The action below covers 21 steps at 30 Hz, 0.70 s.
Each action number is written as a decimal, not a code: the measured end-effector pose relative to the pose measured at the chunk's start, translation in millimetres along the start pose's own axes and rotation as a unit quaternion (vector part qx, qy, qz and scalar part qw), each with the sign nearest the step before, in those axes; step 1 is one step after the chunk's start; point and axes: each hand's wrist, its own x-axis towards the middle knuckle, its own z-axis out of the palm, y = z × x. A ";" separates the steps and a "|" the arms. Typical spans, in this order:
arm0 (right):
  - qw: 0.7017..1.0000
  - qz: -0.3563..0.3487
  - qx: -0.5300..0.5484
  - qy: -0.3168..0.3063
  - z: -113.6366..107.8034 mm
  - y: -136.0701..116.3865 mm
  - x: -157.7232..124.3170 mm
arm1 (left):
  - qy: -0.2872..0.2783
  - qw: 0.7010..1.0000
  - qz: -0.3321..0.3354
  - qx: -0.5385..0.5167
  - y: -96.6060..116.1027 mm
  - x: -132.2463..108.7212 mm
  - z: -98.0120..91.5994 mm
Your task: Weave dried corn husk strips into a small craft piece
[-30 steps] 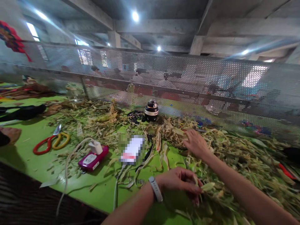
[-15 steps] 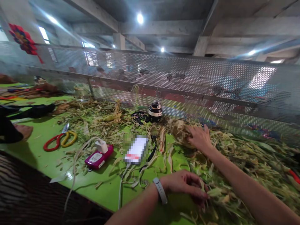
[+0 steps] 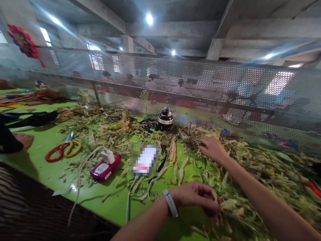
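My left hand (image 3: 200, 198), with a pale watch band (image 3: 170, 203) on its wrist, is low in the centre-right of the view. Its fingers are closed on a strip of dried corn husk (image 3: 215, 196); where the strip ends is lost among other husks. Farther out, my right hand (image 3: 215, 149) reaches over the husk pile (image 3: 248, 160), palm down with fingers stretched out. Its fingertips rest at the edge of a brownish clump of dry husk (image 3: 192, 134). The far fingers are partly hidden behind the hand.
On the green table (image 3: 100, 211) lie a blurred phone (image 3: 145, 160), a magenta power block (image 3: 105, 169) and red-and-yellow scissors (image 3: 64, 145). A black-and-white bottle (image 3: 166, 119) stands before the perforated metal screen (image 3: 195, 80). Another person's hand (image 3: 25, 140) rests at left.
My right hand has shifted slightly left and down, and the bulky tan husk under its fingers no longer shows there. My left hand has barely moved.
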 end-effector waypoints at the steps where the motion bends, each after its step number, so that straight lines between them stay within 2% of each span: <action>1: 1.000 -0.013 0.011 -0.009 3.6 -5.4 -9.4 | -0.008 1.000 0.003 -0.009 1.1 -0.4 0.8; 4: 0.992 -0.045 0.116 -0.012 12.0 -19.3 -40.6 | -0.020 0.999 0.024 -0.044 4.0 -1.0 2.5; 8: 0.963 -0.068 0.262 0.001 20.2 -26.3 -77.2 | 0.017 0.995 0.071 -0.072 6.7 -1.4 3.1; 11: 0.937 -0.083 0.339 0.006 22.5 -26.1 -94.4 | 0.036 0.993 0.094 -0.063 6.7 -1.3 1.8; 13: 0.918 -0.059 0.391 0.000 20.8 -26.6 -100.8 | 0.059 0.991 0.111 -0.056 6.0 -0.8 -0.4; 17: 0.882 0.029 0.471 -0.019 11.5 -32.5 -108.3 | 0.151 0.976 0.153 -0.045 5.4 1.2 -6.0; 21: 0.871 0.015 0.491 -0.012 3.1 -41.4 -118.1 | 0.202 0.968 0.151 -0.019 5.9 3.8 -8.0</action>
